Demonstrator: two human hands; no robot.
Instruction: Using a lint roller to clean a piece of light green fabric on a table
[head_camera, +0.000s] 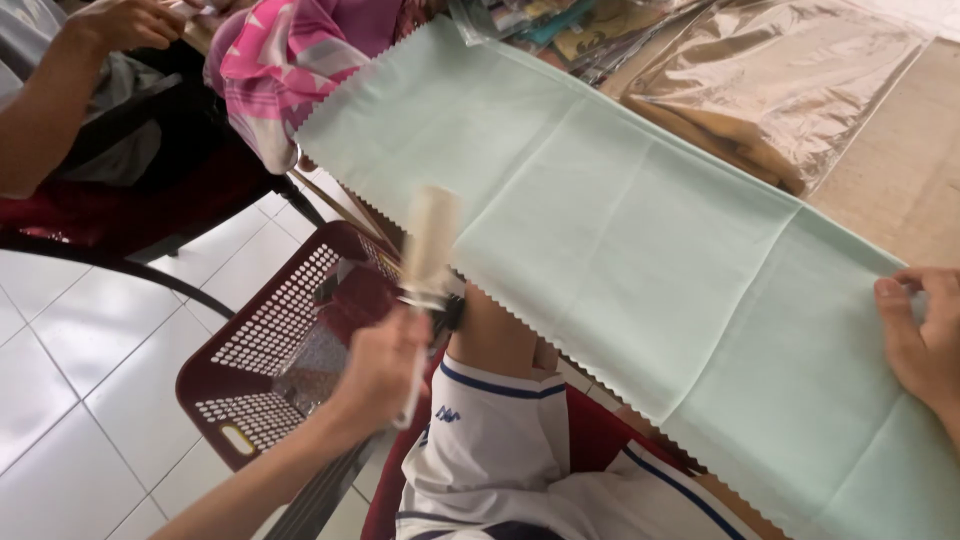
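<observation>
I am gripping the thin handle of a lint roller (425, 262) in my left hand (385, 362), fingers closed round it, lifting its pale, blurred drum just off the near left edge of the cloth (640, 230). My right hand (925, 335) is pressing flat on the cloth's right side, fingers spread and holding nothing, pinning it down. The cloth, a long pale green strip with zigzag-cut edges, is lying smooth across the table (900, 170) and hanging over its near edge above my knee. It is looking clean and unwrinkled; I cannot tell how much of it is already rolled. Beyond it, a clear plastic bag (780, 70) of brown fabric is resting on the tan tabletop. Below my left hand, a dark red perforated basket (270, 350) is sitting on white floor tiles (80, 380). At the top left, another person's arm (50, 90) is working near pink fabric (290, 50).
</observation>
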